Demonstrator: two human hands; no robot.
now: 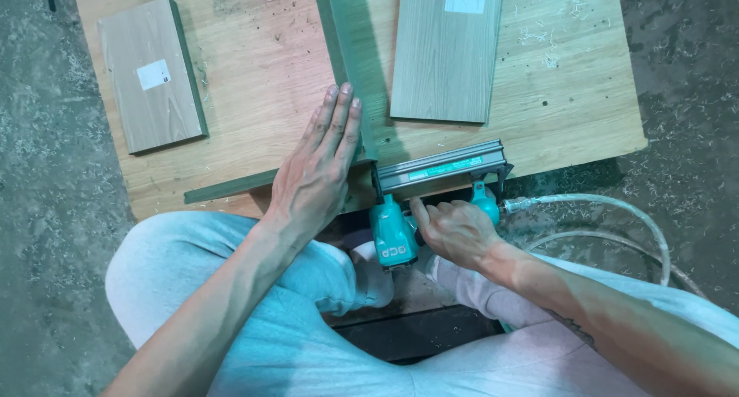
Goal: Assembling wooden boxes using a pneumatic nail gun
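Two grey strips (350,73) are meeting at a corner; we are pressing our flat, open left hand (315,174) there. At three o'clock, our right hand (454,231) is gripping the teal pneumatic nailer (431,183) against the joint. Two loose panels (445,50) are waiting at twelve o'clock.

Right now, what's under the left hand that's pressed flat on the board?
The left hand lies flat where two grey-green panels meet at a corner on the plywood board. The joint beneath the palm is covered. The right hand grips the green nail gun beside it.
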